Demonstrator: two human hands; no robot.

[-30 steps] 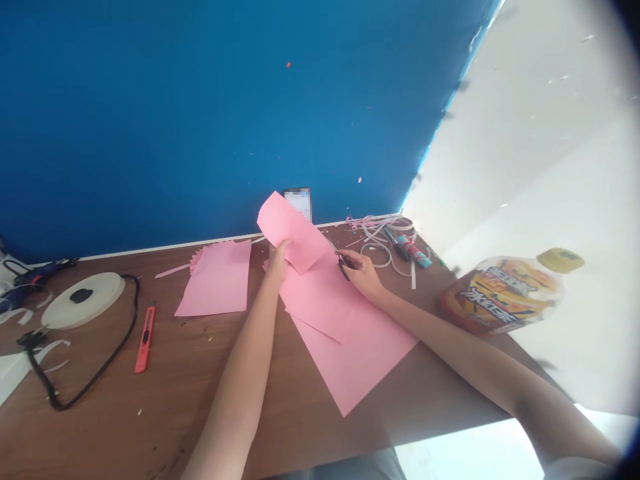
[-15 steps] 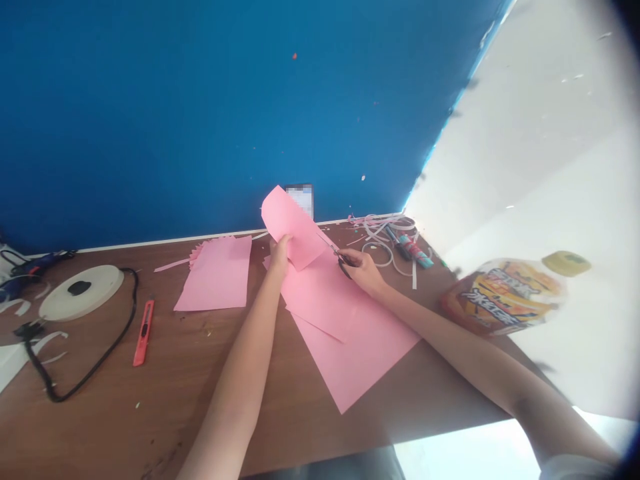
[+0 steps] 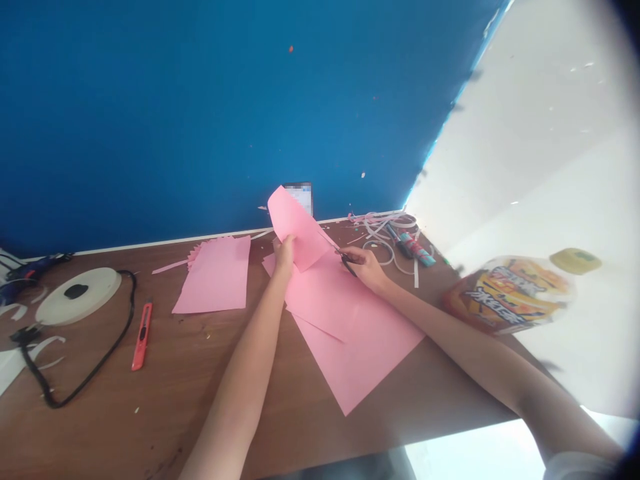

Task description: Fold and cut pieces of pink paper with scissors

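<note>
Pink sheet [image 3: 300, 227] curled above flat pink paper [image 3: 357, 363] on the tabletop [image 3: 190, 407] | left grip [image 3: 285, 253] pinching its left side | right grip [image 3: 367, 268] holding scissors [image 3: 346, 261] | sheet probably best held taut, blades square to edge

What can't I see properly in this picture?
In the head view:
Left hand: some fingers hidden behind the raised pink sheet.
Phone-like device: screen pixelated, lower left behind that sheet.
Scissors: handles partly covered by the right hand; blade tips too small.
White object: cut off by the left edge.
</note>
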